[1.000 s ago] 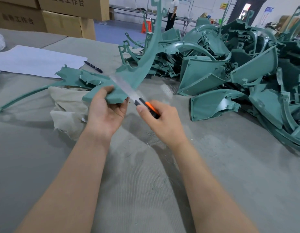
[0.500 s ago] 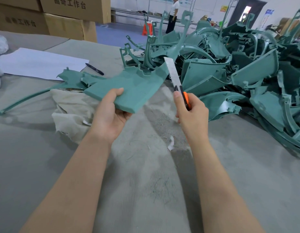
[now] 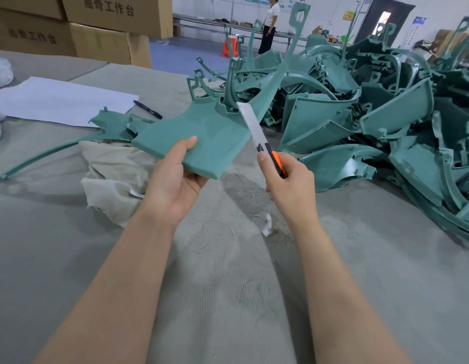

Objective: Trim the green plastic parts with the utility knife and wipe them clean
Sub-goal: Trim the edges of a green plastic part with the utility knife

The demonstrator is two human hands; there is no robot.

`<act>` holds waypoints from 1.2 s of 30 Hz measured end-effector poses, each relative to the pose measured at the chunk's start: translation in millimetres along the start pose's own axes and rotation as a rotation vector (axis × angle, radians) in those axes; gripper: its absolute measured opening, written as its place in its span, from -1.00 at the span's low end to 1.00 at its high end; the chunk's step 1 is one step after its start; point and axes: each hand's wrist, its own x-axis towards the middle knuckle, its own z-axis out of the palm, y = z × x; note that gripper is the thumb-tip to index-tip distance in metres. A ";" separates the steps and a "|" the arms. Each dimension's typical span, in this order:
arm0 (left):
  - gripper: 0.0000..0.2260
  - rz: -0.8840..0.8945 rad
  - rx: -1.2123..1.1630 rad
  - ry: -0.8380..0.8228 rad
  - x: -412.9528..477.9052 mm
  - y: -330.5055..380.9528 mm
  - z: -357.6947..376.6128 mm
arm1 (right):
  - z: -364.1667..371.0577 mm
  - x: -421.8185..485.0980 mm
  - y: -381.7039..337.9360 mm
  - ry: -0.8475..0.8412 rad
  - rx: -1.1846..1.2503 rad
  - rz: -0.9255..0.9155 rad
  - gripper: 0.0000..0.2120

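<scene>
Grey-covered bench (image 3: 228, 298), contents. White paper (image 3: 62, 101) and black pen (image 3: 148, 109): toward the far left edge. Beige cloth (image 3: 115, 177): left of centre. Left grip (image 3: 173, 183): clasps the near edge of the green plastic part (image 3: 209, 137), raised over the bench centre. Utility knife (image 3: 261, 140): blade extended along the part's right edge, handle enclosed by the right grip (image 3: 291, 187). Pile of green parts (image 3: 386, 122): right edge.
</scene>
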 end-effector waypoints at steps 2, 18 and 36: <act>-0.89 0.006 -0.031 0.004 -0.3 0.3 0.6 | 4.5 -2.3 -2.8 -0.040 0.007 -0.022 -0.57; -0.85 0.007 -0.143 0.063 8.0 3.3 -5.4 | 20.2 -14.0 -17.7 -0.432 0.029 -0.149 -0.69; -0.86 0.059 0.218 -0.122 -10.9 -34.3 18.6 | -0.2 11.2 -3.8 0.310 0.428 0.375 -0.64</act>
